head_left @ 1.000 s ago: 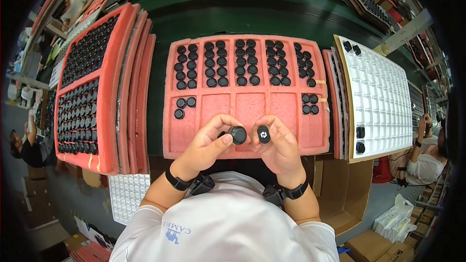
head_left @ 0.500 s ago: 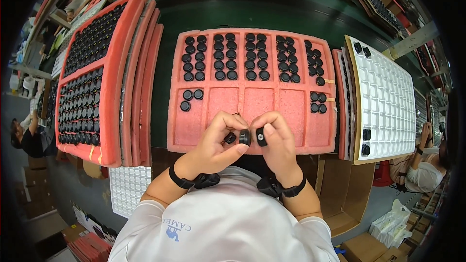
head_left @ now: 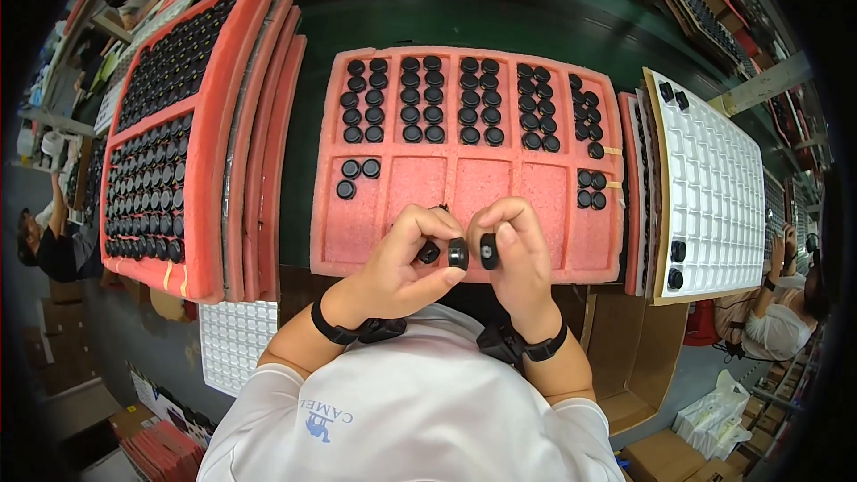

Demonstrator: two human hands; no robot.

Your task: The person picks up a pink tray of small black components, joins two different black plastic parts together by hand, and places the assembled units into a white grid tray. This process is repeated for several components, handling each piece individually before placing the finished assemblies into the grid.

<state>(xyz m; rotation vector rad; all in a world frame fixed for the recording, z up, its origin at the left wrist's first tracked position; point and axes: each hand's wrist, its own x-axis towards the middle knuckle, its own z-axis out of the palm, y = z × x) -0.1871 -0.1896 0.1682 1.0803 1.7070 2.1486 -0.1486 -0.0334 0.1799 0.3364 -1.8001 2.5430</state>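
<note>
My left hand (head_left: 406, 250) is closed, pinching a round black piece with a shiny band (head_left: 458, 253) between thumb and fingers. A second small black piece (head_left: 428, 253) is tucked under its curled fingers. Close beside it, my right hand (head_left: 520, 259) grips a black piece with a pale centre (head_left: 488, 251), turned toward the left hand's piece with a narrow gap between them. Both hands are over the near edge of a pink foam tray (head_left: 420, 168). Round black pieces (head_left: 421, 98) fill much of its far compartments; several more lie in the near corner compartments.
At left, pink foam trays (head_left: 207, 147) full of black pieces stand stacked and tilted. A white cell tray (head_left: 714, 178) with a few black pieces leans at right. A green work surface (head_left: 428, 18) stretches behind. An open cardboard box (head_left: 625, 357) sits below right. Other people are at both sides.
The view has shifted slightly. Both hands keep their grips; the held pieces have turned a little, the left one showing more shine and the right one less of its pale centre.
</note>
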